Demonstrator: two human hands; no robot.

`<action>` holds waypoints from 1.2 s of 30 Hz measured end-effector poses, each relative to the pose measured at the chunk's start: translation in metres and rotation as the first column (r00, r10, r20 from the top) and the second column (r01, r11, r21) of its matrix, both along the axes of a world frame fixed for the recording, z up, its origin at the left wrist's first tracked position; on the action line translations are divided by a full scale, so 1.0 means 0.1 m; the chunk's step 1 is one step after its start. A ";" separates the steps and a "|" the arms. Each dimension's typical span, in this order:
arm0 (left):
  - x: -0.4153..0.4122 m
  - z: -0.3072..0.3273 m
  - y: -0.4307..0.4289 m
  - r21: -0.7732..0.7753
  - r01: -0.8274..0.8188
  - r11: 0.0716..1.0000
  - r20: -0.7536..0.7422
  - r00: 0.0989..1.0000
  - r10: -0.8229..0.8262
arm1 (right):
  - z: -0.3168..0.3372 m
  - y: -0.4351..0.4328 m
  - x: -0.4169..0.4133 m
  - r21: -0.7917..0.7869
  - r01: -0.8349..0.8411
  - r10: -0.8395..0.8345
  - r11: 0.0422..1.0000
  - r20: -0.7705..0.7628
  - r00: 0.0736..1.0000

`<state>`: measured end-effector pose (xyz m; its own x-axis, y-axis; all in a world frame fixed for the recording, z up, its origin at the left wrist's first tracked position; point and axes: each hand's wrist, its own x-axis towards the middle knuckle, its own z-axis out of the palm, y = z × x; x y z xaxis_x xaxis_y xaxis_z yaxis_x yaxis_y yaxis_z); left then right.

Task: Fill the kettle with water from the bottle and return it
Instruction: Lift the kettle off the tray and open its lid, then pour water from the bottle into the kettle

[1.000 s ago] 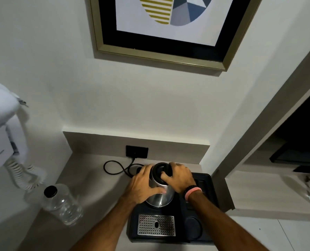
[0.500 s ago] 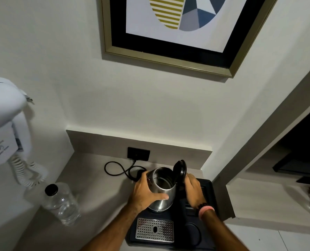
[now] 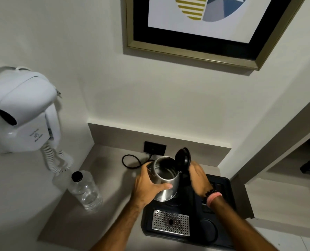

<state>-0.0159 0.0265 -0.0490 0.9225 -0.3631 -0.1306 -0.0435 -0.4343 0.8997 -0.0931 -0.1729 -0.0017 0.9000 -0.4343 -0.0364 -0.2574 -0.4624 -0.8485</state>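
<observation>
A steel kettle (image 3: 166, 176) stands on the black tray (image 3: 223, 211), its black lid (image 3: 182, 158) swung up and open. My left hand (image 3: 148, 187) wraps the kettle's left side, thumb across the front. My right hand (image 3: 198, 177) is on the kettle's right side at the black handle, which it hides; a pink band and dark beads are on that wrist. A clear plastic water bottle (image 3: 85, 191) with a black cap stands upright on the counter, left of the kettle, apart from both hands.
A white wall hair dryer (image 3: 22, 113) with a coiled cord hangs at the left above the bottle. A black cable (image 3: 130, 161) runs to the wall socket (image 3: 155, 147) behind the kettle. The tray carries a perforated metal grid (image 3: 170, 222). A framed picture hangs above.
The kettle lid, closed under my right hand a second ago, now stands open. My right hand has dropped to the handle side. My left hand keeps its grip.
</observation>
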 end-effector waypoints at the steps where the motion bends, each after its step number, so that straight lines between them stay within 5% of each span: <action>1: 0.04 0.00 0.09 0.003 -0.025 1.000 -0.007 1.000 0.025 | 0.00 0.08 0.09 -0.008 -0.024 0.023 1.000 -0.016 1.000; 12: 0.50 -0.05 0.87 -0.065 -0.201 0.977 -0.049 0.979 0.198 | -0.08 0.89 0.91 -0.042 -0.195 0.193 0.980 -0.057 0.980; 26: 0.53 -0.45 1.11 -0.061 -0.253 0.965 -0.177 0.955 0.239 | -0.53 1.13 1.10 0.100 -0.192 0.205 0.976 -0.149 0.967; 32: 0.37 -0.44 1.11 0.002 -0.261 0.965 -0.159 0.953 0.258 | -0.56 1.12 1.10 0.151 -0.089 0.124 0.985 -0.240 0.963; 36: 0.16 -0.31 1.16 0.196 -0.212 0.957 -0.079 0.970 0.231 | -0.57 1.07 1.10 0.160 -0.088 0.129 0.983 -0.266 0.955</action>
<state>-0.0002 0.1428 -0.0805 0.9558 -0.1117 -0.2721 0.1590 -0.5821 0.7975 0.0170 -0.0656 -0.0587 0.8879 -0.3060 -0.3434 -0.4444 -0.3780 -0.8122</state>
